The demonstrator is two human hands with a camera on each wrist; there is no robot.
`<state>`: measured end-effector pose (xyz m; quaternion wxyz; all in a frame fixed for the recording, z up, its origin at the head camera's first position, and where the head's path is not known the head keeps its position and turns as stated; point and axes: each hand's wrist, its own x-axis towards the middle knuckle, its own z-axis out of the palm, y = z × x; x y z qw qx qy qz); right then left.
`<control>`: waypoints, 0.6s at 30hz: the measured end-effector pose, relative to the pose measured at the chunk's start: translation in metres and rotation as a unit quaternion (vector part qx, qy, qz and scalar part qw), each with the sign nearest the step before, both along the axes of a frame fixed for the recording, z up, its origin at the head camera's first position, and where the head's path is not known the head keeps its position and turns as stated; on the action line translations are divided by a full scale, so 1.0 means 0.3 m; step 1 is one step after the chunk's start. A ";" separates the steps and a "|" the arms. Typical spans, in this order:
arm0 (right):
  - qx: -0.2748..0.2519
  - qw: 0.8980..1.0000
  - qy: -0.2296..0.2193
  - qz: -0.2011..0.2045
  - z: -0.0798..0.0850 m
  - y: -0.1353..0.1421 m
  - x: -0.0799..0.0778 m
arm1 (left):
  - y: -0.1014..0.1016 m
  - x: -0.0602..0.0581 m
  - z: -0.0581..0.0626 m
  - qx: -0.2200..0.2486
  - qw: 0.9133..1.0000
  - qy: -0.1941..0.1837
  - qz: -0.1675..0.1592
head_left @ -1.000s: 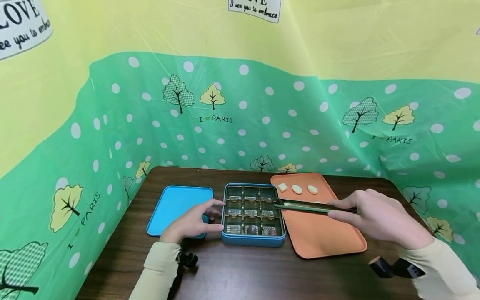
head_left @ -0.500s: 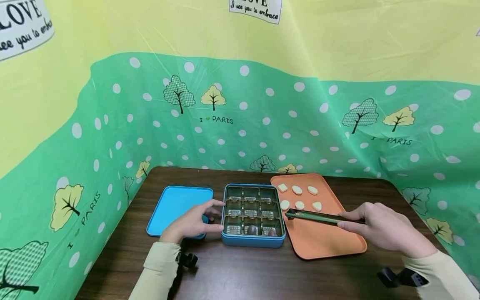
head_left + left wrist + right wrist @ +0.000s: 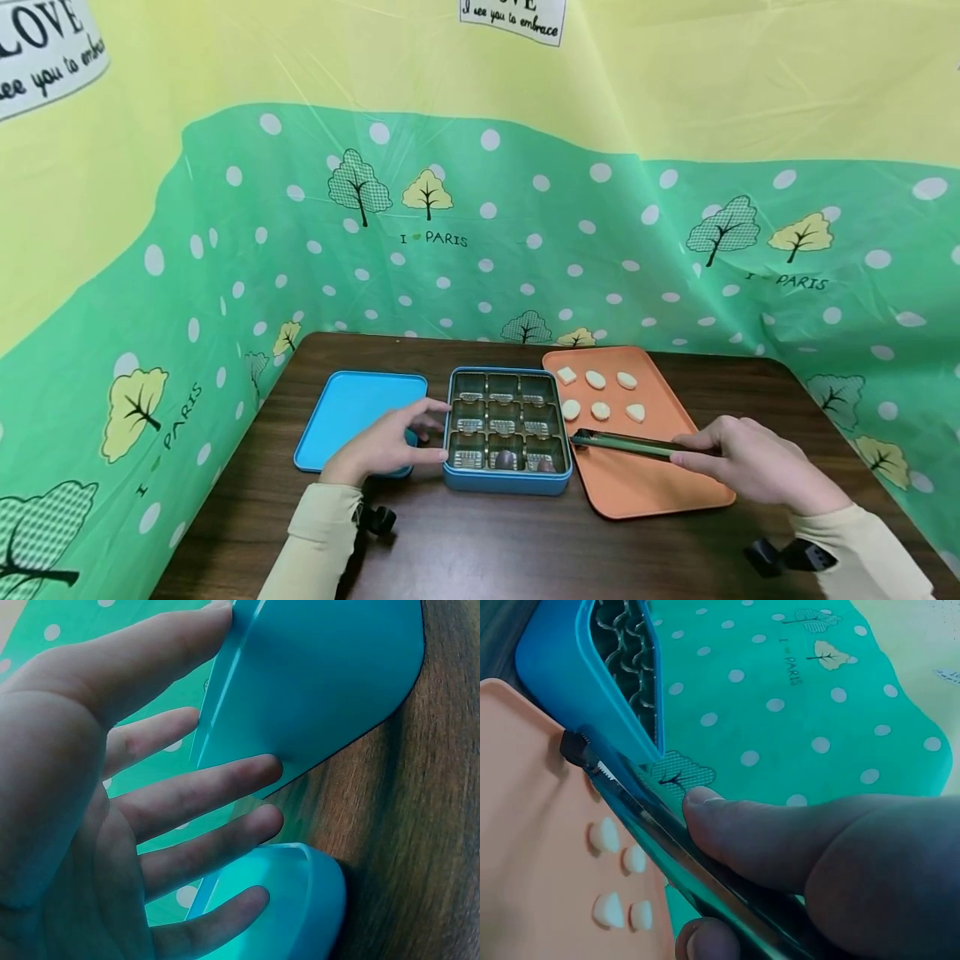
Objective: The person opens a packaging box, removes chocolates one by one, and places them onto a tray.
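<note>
My right hand grips a pair of metal tongs between thumb and fingers. The tongs' dark tips sit beside the box's right wall, over the left edge of an orange tray. A blue box with a clear nine-part insert stands in the middle. One dark, rounded piece lies in its front middle compartment, another in the front right one. My left hand has its fingers spread at the box's left side; in the left wrist view the thumb reaches its wall.
Several small white pieces of varied shapes lie in two rows on the tray's far half. A blue lid lies left of the box, partly under my left hand. A printed cloth hangs behind the brown table.
My right hand has moved the tongs from over the box's right column out to the tray's left edge, then a little towards me. The left hand and box stay in place.
</note>
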<state>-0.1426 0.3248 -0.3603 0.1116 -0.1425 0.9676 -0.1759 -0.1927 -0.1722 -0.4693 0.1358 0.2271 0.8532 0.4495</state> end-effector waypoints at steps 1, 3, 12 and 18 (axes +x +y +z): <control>-0.003 1.000 -0.002 0.000 -0.005 0.001 0.000 | 0.000 0.000 0.000 -0.001 1.000 0.001 0.000; -0.005 1.000 -0.005 -0.001 -0.013 0.005 0.000 | -0.001 -0.001 -0.001 -0.001 1.000 0.001 0.000; -0.002 0.999 -0.027 -0.019 -0.023 0.019 0.004 | -0.001 0.002 -0.003 -0.002 1.000 0.001 0.002; 0.011 0.999 -0.030 -0.028 -0.011 0.021 0.006 | -0.003 0.002 0.002 -0.002 1.000 -0.003 0.005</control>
